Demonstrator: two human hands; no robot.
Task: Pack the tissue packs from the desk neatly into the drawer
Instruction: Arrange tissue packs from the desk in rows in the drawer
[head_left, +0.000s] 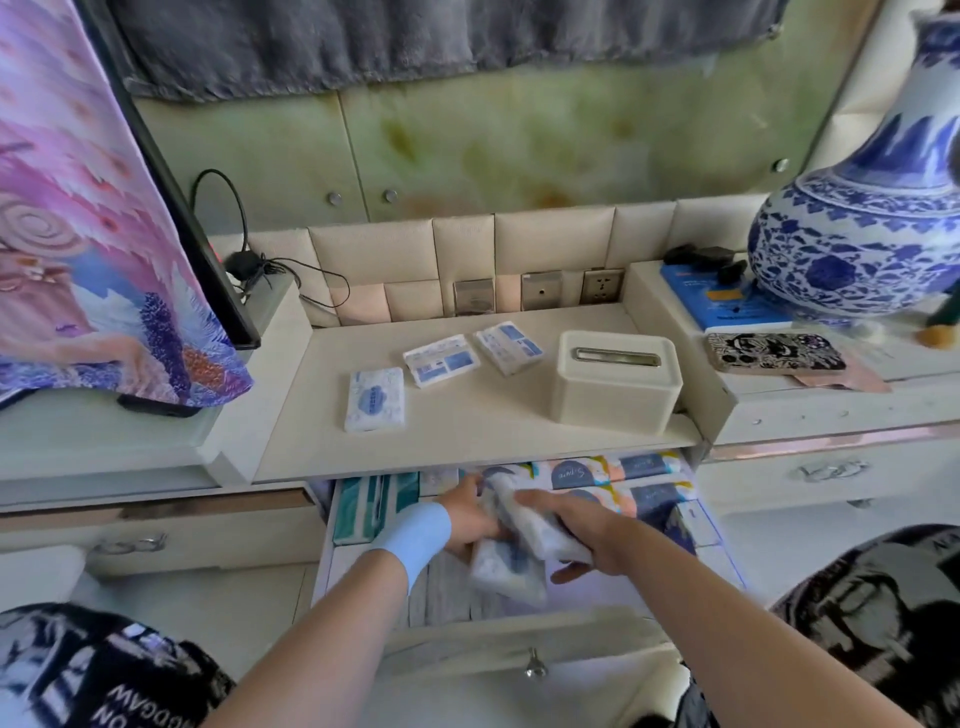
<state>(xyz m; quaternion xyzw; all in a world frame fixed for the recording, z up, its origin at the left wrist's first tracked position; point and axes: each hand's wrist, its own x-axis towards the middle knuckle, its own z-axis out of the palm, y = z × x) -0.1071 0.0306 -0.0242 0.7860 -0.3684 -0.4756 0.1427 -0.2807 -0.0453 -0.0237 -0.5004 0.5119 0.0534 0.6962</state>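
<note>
White-blue tissue packs (511, 577) gripped by my left fingers (464, 489) and right fingers (537, 500), drawer (321, 566) below, open room near its front edge

The tissue box (615, 382) is plain cream, matching the worktop (467, 441). Left of the box, three tissue packs (440, 360) are white with blue print; further left, a cloth (88, 249) swirls pink, purple and blue. Right of the box, a phone case (776, 353) shows black-and-white doodles and a vase (857, 234) blue floral scrolls on white. In front of the box, held packs (506, 571) are white, blotched blue.
</note>
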